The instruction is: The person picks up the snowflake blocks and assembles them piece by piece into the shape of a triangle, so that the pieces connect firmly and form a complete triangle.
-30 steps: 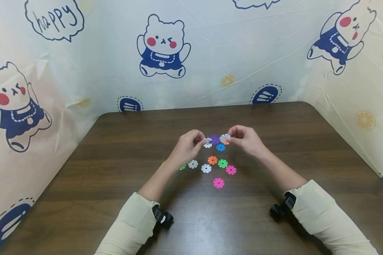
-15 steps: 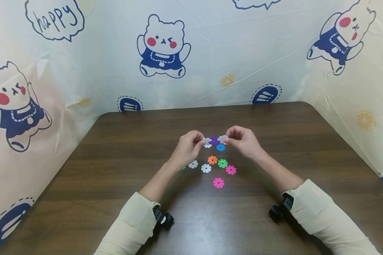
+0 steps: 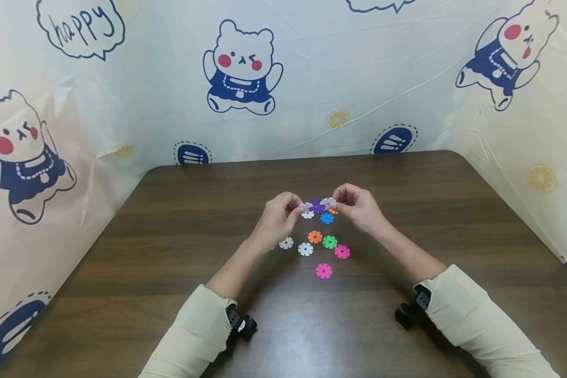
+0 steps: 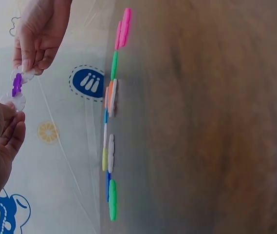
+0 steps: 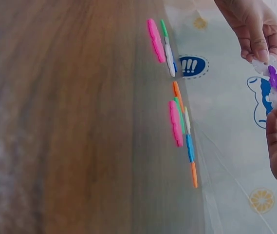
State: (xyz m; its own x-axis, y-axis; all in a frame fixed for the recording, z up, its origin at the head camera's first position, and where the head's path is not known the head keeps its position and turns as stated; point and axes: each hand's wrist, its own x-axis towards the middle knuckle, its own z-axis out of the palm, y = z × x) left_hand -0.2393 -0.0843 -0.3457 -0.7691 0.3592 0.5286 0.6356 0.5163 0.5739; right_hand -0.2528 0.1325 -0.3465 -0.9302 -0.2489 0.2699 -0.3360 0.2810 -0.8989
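Note:
My left hand (image 3: pixel 276 220) pinches a white notched disc (image 3: pixel 305 207) between thumb and fingers. My right hand (image 3: pixel 361 211) pinches a second white notched disc (image 3: pixel 328 202). Between them is a purple notched disc (image 3: pixel 317 206), meeting both white ones at an angle; in the left wrist view the purple disc (image 4: pixel 16 85) is seen nearly edge-on. How deeply the notches interlock is too small to tell. Both hands are raised above the table. Below lie a blue disc (image 3: pixel 327 218) and an orange disc (image 3: pixel 334 211), the latter partly covered by the right hand.
Nearer on the brown table (image 3: pixel 283 325) lie loose discs: orange (image 3: pixel 315 237), green (image 3: pixel 329 242), several white, and pink (image 3: pixel 324 271). A yellow disc (image 4: pixel 104 159) shows only in the left wrist view. A printed cloth (image 3: pixel 302 79) stands behind the table.
My right hand has moved slightly left, bringing its white disc closer against the purple one and turning it from face-on to tilted. The left hand has stayed almost still.

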